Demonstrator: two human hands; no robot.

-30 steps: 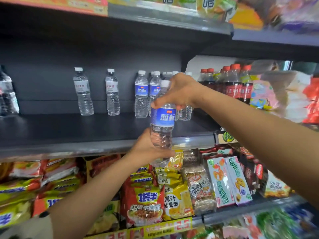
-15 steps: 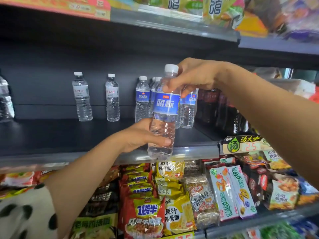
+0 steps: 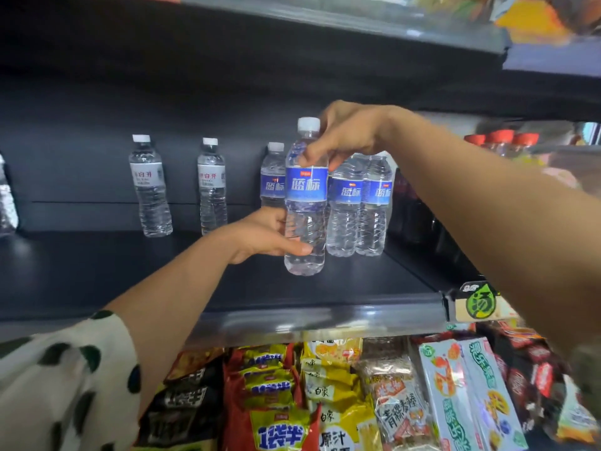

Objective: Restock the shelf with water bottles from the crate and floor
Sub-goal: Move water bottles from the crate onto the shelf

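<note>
The blue-label water bottle (image 3: 305, 203) stands upright in both my hands over the dark shelf (image 3: 97, 275), its base low above the board or just on it, I cannot tell which. My right hand (image 3: 348, 131) pinches it at the shoulder just under the white cap, fingers curled on the clear plastic above the label; my left hand (image 3: 263, 234) has its grip round the lower ribbed body, thumb lying across the front. Close behind it stand more bottles of the same blue label (image 3: 357, 203), grouped together toward the back right of the shelf, one partly hidden behind the bottle I hold. Further left, well apart from these, two white-label bottles (image 3: 149, 187) stand side by side near the back wall, and another clear bottle (image 3: 6, 203) shows at the left edge, cut off. The shelf board is matte black, with a clear plastic price strip (image 3: 309, 320) along its front edge and a dark back panel. To the right, beyond the divider, red-capped drink bottles (image 3: 500, 138) are blurred. Below, the next shelf is packed with noodle and snack packets (image 3: 286, 402). My left sleeve (image 3: 58, 385) is white with dark spots.
</note>
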